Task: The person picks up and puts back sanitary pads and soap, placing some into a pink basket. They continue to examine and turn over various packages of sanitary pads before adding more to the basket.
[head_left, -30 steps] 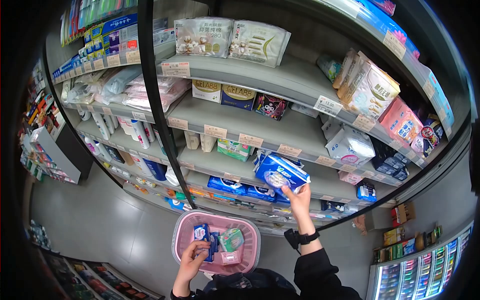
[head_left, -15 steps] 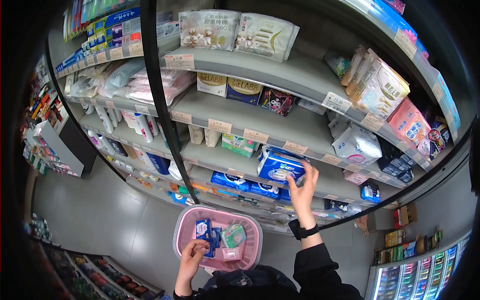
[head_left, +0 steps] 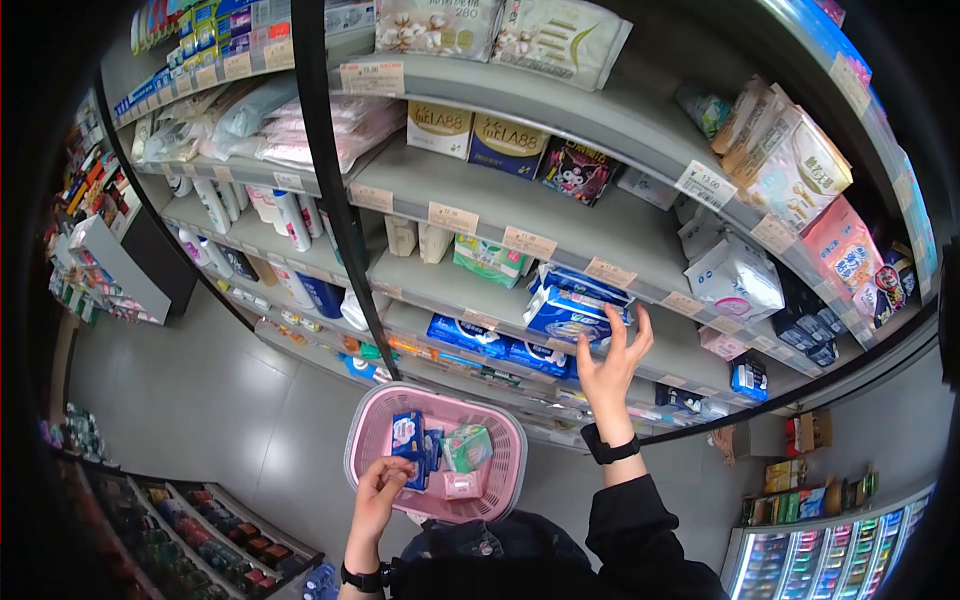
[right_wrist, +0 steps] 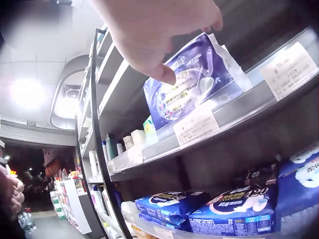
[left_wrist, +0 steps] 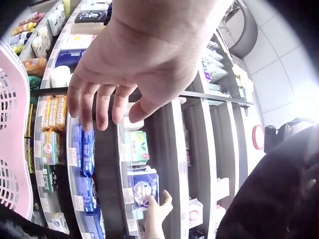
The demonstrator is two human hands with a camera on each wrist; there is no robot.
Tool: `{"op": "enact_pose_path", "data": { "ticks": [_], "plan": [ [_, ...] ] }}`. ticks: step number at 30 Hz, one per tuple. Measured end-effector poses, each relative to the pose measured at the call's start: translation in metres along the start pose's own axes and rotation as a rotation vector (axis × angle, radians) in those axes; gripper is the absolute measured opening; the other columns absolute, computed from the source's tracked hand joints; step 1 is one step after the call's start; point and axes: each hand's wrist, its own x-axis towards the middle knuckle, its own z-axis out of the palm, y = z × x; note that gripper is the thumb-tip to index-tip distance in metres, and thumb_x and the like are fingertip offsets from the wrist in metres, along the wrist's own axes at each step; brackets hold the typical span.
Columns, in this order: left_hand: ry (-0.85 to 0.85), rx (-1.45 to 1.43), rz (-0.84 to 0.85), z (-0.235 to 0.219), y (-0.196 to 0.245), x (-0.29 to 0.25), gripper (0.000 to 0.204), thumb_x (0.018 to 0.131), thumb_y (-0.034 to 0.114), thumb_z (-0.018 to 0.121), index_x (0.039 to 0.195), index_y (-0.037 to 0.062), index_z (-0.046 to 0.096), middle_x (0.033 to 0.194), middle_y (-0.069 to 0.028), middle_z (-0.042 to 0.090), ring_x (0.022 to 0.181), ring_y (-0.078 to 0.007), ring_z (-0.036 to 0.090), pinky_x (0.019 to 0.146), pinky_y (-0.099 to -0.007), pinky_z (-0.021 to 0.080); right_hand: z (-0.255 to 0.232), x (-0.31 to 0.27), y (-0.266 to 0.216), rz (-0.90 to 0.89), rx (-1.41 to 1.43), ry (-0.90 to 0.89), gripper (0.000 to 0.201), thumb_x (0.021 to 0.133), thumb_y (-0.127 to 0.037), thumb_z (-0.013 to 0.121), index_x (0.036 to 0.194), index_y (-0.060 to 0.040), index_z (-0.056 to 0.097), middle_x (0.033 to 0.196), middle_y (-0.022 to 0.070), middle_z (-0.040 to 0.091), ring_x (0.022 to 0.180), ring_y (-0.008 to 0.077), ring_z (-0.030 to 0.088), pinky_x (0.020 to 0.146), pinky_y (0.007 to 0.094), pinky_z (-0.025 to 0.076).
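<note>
A blue plastic-wrapped pad pack (head_left: 566,314) stands at the front of a shelf, with another blue pack (head_left: 590,284) behind it. My right hand (head_left: 612,375) is at its right end, fingers spread and bent. In the right wrist view, the thumb overlaps the front of the purple-blue pack (right_wrist: 187,89). My left hand (head_left: 374,498) hovers at the near left side of a pink basket (head_left: 440,392), fingers loosely bent and holding nothing. Inside the basket lie a dark blue pack (head_left: 407,432), a green pack (head_left: 467,446) and a small pink pack (head_left: 462,485).
Blue packs (head_left: 468,336) fill part of the shelf below. A green pack (head_left: 488,260) stands left of the handled one. White packs (head_left: 735,280) sit to the right. A black upright post (head_left: 340,190) divides the shelving, and price labels line the shelf edges.
A second ago my right hand gripped the blue pack in front of the shelf edge. Now the pack stands on the shelf and the fingers have spread off it. The left hand stays by the basket.
</note>
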Motion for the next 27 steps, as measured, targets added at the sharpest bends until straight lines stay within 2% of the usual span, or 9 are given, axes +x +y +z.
{"op": "enact_pose_path", "data": {
  "ticks": [7,11,13,15,19,20,24,26,27],
  "plan": [
    [0.149,-0.036,-0.151,-0.025,-0.03,0.024,0.016,0.089,0.003,0.053,0.104,0.0028,0.059,0.098,-0.0049,0.064,0.087,-0.0113,0.061,0.076,-0.0231,0.045,-0.012,-0.014,0.001,0.029,0.18,-0.025,0.035,0.075,-0.005,0.07,0.109,-0.0075,0.063,0.128,0.0164,0.048,0.121,0.0365,0.043,0.101,0.0462,0.035],
    [0.258,-0.045,-0.274,-0.053,-0.094,0.061,0.02,0.086,0.005,0.055,0.106,0.0062,0.056,0.095,-0.0043,0.063,0.082,-0.0105,0.06,0.069,-0.024,0.045,-0.031,-0.043,0.013,0.061,0.26,-0.065,0.026,0.075,-0.002,0.068,0.1,-0.0052,0.064,0.118,0.0144,0.055,0.116,0.0352,0.048,0.099,0.0451,0.037],
    [0.398,-0.103,-0.501,-0.069,-0.137,0.082,0.027,0.083,0.007,0.059,0.109,0.0085,0.052,0.094,-0.0043,0.061,0.079,-0.0103,0.058,0.06,-0.0271,0.045,-0.034,-0.042,0.013,0.076,0.274,-0.107,0.029,0.076,-0.004,0.068,0.105,-0.0062,0.064,0.123,0.0154,0.053,0.118,0.036,0.047,0.099,0.0458,0.037],
    [0.395,-0.03,-0.549,-0.084,-0.183,0.105,0.031,0.08,0.007,0.061,0.11,0.0086,0.051,0.095,-0.005,0.061,0.077,-0.0123,0.058,0.056,-0.0283,0.045,-0.033,-0.032,0.008,-0.059,0.081,-0.229,0.036,0.078,-0.008,0.068,0.113,-0.0082,0.064,0.128,0.0173,0.048,0.12,0.0374,0.044,0.1,0.047,0.036],
    [0.524,0.235,-0.67,-0.078,-0.24,0.142,0.035,0.074,0.009,0.066,0.106,0.0053,0.053,0.089,-0.0069,0.06,0.066,-0.0202,0.057,0.048,-0.0317,0.043,-0.024,-0.013,0.008,0.018,0.043,-0.29,0.051,0.079,-0.012,0.069,0.128,-0.0111,0.056,0.138,0.0204,0.036,0.125,0.0404,0.035,0.102,0.0496,0.033],
    [0.525,0.306,-0.681,-0.081,-0.254,0.146,0.035,0.072,0.009,0.066,0.105,-0.0014,0.06,0.09,-0.013,0.066,0.067,-0.0287,0.063,0.052,-0.038,0.048,-0.024,-0.01,0.01,0.022,0.028,-0.296,0.054,0.078,-0.012,0.07,0.129,-0.0107,0.054,0.14,0.0217,0.033,0.126,0.0412,0.034,0.102,0.0493,0.033],
    [0.294,-0.099,-0.702,-0.121,-0.344,0.148,0.036,0.077,0.011,0.062,0.112,0.0023,0.06,0.094,-0.0146,0.065,0.086,-0.0324,0.064,0.071,-0.0431,0.052,-0.029,-0.005,0.015,0.099,0.075,-0.259,0.055,0.077,-0.011,0.071,0.129,-0.0088,0.054,0.142,0.0229,0.03,0.127,0.0406,0.033,0.101,0.0481,0.033],
    [0.5,0.434,-0.754,-0.117,-0.366,0.157,0.04,0.073,0.007,0.057,0.108,-0.0126,0.06,0.101,-0.0267,0.067,0.092,-0.034,0.068,0.071,-0.0428,0.054,-0.029,-0.008,0.025,0.104,0.11,-0.234,0.055,0.076,-0.006,0.07,0.128,-0.0067,0.053,0.142,0.0226,0.03,0.126,0.0394,0.037,0.102,0.0465,0.034],
    [0.506,0.423,-0.751,-0.119,-0.369,0.166,0.04,0.073,0.007,0.057,0.108,-0.0126,0.06,0.101,-0.0267,0.067,0.092,-0.034,0.068,0.071,-0.0428,0.054,-0.029,-0.008,0.029,0.095,0.12,-0.222,0.054,0.075,-0.005,0.07,0.127,-0.0058,0.053,0.141,0.0224,0.031,0.125,0.0389,0.039,0.103,0.0458,0.035]
  ]
}}
